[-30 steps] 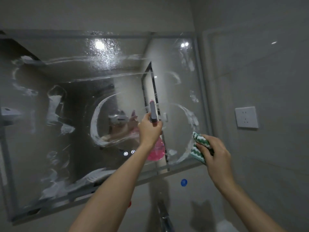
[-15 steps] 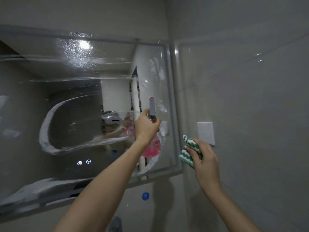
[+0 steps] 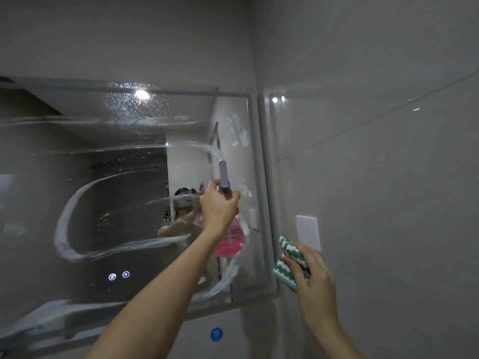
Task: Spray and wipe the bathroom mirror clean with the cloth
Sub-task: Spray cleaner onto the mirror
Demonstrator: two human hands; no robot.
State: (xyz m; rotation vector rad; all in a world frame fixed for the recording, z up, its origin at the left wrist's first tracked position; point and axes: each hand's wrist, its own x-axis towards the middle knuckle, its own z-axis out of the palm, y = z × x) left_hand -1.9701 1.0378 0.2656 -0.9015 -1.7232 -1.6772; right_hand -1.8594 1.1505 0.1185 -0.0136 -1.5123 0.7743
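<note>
**Spray bottle up, cloth ready**

My left hand (image 3: 219,203) is curled tight around the neck of the spray bottle (image 3: 229,239). The bottle is pink at the bottom and has a gray top that points up at 12 o'clock. I hold it right in front of the mirror (image 3: 103,190), near the mirror's right edge.

My right hand (image 3: 312,278) squeezes the cloth (image 3: 286,257), which is bunched up. The cloth is white with green zigzag stripes. It is at about 4 o'clock from the bottle, just beside the mirror's right edge, in front of the gray wall.

The mirror is wet and smeary. A big white swirl of foam (image 3: 67,229) curves at 9 o'clock from the bottle. Little drops (image 3: 129,104) sit near the top. Two small glowing buttons (image 3: 118,275) shine low on the glass. A white wall plate (image 3: 308,231) is just above the cloth. A blue round sticker (image 3: 216,334) is on the wall under the mirror.
</note>
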